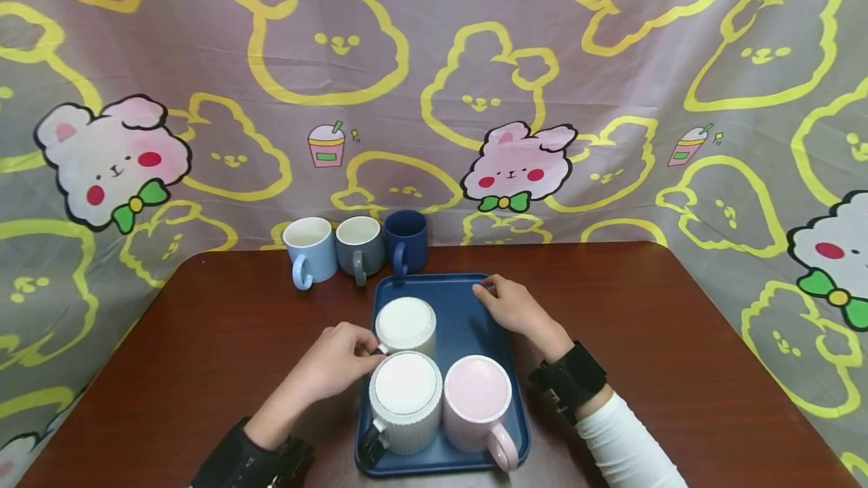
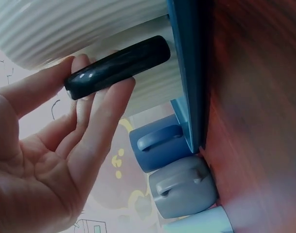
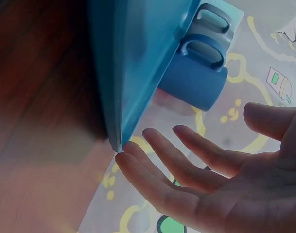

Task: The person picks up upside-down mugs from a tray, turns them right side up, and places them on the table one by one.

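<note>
A blue tray [image 1: 461, 315] carries two ridged white mugs and a pink mug [image 1: 477, 405]. My left hand [image 1: 334, 360] pinches the black handle [image 2: 119, 67] of the farther white mug [image 1: 407, 326], thumb on one side and fingers on the other. Just in front of it stands the nearer white mug [image 1: 407, 398], its black handle pointing down-left. The pink mug is to its right. At the tray's far right corner, my right hand [image 1: 517, 309] has its fingers loosely extended, fingertips close to the rim; whether they touch it I cannot tell.
Behind the tray, a light blue mug [image 1: 310, 247], a grey mug [image 1: 360, 251] and a dark blue mug [image 1: 406, 239] stand in a row on the brown table [image 1: 258, 345]. A patterned cloth [image 1: 380, 126] hangs along the table's back edge.
</note>
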The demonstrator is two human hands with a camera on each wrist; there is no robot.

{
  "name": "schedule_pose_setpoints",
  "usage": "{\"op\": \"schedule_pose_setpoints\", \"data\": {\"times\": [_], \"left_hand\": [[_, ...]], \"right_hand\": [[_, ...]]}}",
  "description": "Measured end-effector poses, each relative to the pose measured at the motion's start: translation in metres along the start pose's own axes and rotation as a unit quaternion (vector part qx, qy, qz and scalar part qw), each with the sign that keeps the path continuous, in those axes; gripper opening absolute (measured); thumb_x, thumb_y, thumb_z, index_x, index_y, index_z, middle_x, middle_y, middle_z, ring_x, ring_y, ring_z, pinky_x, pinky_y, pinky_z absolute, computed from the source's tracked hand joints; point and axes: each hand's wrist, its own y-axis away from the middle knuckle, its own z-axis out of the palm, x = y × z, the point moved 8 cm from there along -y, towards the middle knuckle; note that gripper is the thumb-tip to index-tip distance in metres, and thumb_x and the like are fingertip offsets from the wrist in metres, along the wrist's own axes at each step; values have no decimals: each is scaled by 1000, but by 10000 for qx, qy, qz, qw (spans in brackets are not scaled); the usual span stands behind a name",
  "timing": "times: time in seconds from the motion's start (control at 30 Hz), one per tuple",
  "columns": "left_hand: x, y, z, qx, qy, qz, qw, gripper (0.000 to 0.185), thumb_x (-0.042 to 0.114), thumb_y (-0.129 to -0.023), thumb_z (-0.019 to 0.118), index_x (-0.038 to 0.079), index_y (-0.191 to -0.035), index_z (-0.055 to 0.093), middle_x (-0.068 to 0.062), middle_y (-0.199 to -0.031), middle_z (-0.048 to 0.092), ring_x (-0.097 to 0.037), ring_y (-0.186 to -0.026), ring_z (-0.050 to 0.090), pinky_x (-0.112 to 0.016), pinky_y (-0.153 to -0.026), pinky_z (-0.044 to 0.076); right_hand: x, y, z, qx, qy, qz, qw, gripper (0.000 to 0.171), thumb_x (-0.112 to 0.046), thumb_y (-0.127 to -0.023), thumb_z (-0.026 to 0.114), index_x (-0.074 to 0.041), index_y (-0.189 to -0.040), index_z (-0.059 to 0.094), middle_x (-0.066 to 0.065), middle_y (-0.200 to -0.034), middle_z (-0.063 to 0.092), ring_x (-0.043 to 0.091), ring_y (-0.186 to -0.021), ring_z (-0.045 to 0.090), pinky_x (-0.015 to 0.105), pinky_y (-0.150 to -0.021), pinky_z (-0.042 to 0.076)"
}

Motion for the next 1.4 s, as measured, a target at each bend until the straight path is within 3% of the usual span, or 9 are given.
{"op": "schedule_pose_setpoints", "data": {"times": [0.27,0.5,0.87,1.07,1.4], "left_hand": [[1,0,0,416,-188,-126,9989,7,12,-82,73,11,-75,72,2,-58,54,-12,-54,45,-24,-47,35],[2,-3,-1,705,-298,-84,9970,4,15,-81,74,11,-78,74,3,-61,60,-11,-54,46,-24,-47,36],[-6,-8,-5,988,422,-527,9928,8,11,-86,69,6,-82,73,-2,-64,65,-13,-55,52,-26,-47,40],[-5,-15,-7,1292,963,-426,9860,10,7,-85,69,-1,-87,72,-6,-66,68,-16,-59,65,-29,-56,56],[3,-23,-19,1570,1568,-305,9746,14,7,-87,67,-6,-90,71,-11,-71,69,-17,-64,69,-30,-59,58]], "right_hand": [[-4,-2,2,0,-26,-51,10000,46,-37,-98,48,-1,-126,54,18,-124,60,30,-110,59,46,-93,48],[-11,-2,0,24,-72,-104,9999,47,-39,-98,48,-2,-127,54,17,-123,61,30,-109,59,46,-93,48],[-17,1,-5,38,-266,-125,9996,48,-39,-98,48,-3,-129,52,16,-126,59,30,-112,59,47,-93,49],[-20,2,-5,-15,-293,-158,9994,48,-39,-98,48,-3,-130,52,16,-127,59,29,-113,58,47,-94,49],[-30,8,-10,-74,-306,-233,9992,48,-39,-97,49,-3,-129,52,16,-125,59,30,-113,58,47,-94,49]]}}
